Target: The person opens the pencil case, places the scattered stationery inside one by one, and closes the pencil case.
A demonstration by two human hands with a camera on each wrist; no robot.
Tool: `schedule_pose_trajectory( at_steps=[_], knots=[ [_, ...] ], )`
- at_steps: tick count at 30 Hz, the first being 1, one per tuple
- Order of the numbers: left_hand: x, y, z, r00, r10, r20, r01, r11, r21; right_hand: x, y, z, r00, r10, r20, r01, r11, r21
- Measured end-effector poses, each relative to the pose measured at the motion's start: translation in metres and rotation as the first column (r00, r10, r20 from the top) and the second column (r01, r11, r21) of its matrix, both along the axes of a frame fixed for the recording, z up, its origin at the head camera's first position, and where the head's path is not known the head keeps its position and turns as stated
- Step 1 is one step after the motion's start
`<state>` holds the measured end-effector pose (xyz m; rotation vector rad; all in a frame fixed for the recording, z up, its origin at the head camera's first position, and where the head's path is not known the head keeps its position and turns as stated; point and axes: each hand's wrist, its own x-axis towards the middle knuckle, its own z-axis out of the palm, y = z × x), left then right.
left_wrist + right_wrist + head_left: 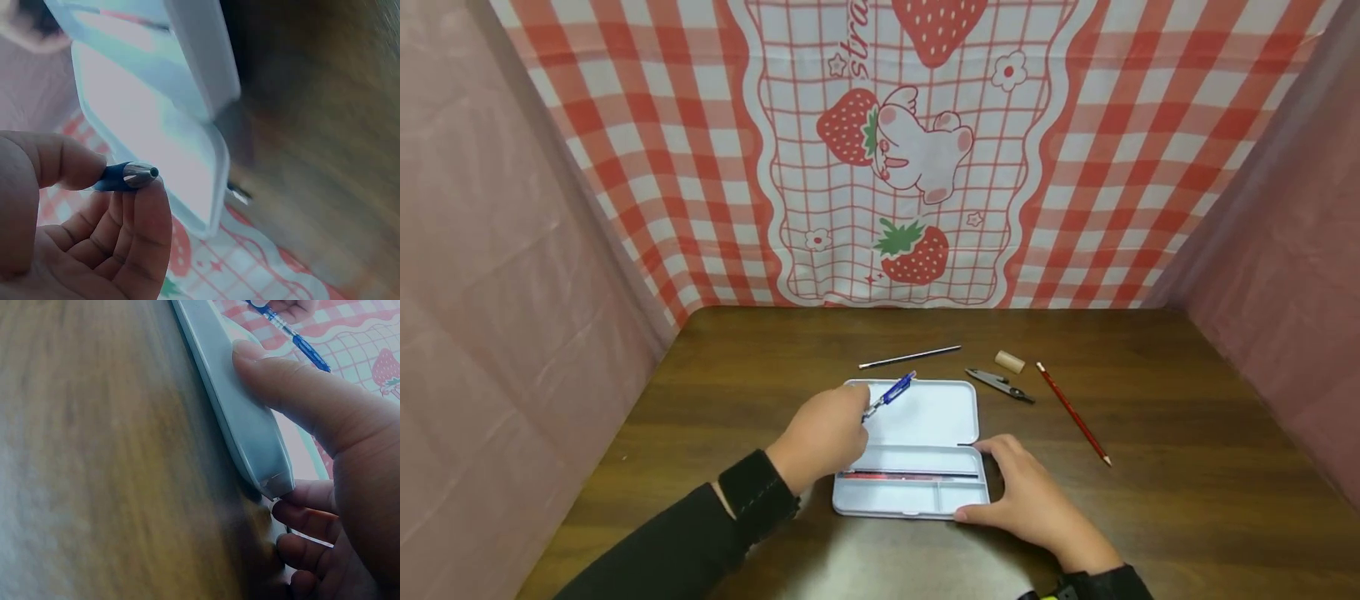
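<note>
My left hand (823, 437) pinches a blue pen (898, 388) between thumb and fingers, above the open lid of a white pencil case (887, 500). In the left wrist view, the silver tip of the pen (134, 175) sticks out past the fingertips. The case lies open on the table, lid folded back, with a slim reddish stick (887, 477) in its long slot. My right hand (1033, 504) grips the right end of the case. Its thumb (294, 381) lies along the front wall in the right wrist view, while the other fingers reach round the back corner.
Behind the case lies a thin dark stick with light ends (910, 357). A grey drawing compass (998, 384), a beige cylinder (1010, 362) and a red pencil (1075, 417) lie to the right. A strawberry-print cloth (700, 167) hangs at the table's back edge.
</note>
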<state>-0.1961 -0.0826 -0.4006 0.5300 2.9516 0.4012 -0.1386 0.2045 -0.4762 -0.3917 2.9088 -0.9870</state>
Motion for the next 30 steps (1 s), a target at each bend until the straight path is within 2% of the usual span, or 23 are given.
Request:
schedule_pose_trajectory(
  at_steps=[7, 15, 21, 26, 30],
  knots=[
    [0.014, 0.016, -0.01, 0.991, -0.132, -0.006, 0.131, 0.986, -0.101, 0.002, 0.0, -0.001, 1.0, 0.003, -0.016, -0.003, 1.0, -0.003],
    [0.02, 0.023, -0.015, 0.972, -0.232, -0.033, 0.222, 0.957, -0.187, -0.001, -0.001, -0.001, 1.0, -0.009, -0.007, 0.009, 1.0, -0.004],
    [0.021, 0.027, -0.017, 0.961, -0.275, -0.029, 0.26, 0.935, -0.242, -0.001, -0.001, -0.001, 1.0, -0.01, -0.003, 0.01, 1.0, -0.002],
    [0.02, 0.029, -0.021, 0.956, -0.294, 0.003, 0.282, 0.913, -0.293, 0.0, -0.001, 0.0, 1.0, -0.012, -0.004, 0.012, 1.0, 0.003],
    [0.02, 0.03, -0.023, 0.941, -0.337, 0.015, 0.324, 0.89, -0.32, 0.0, -0.002, 0.001, 1.0, -0.013, -0.001, 0.013, 1.0, 0.005]
  ],
)
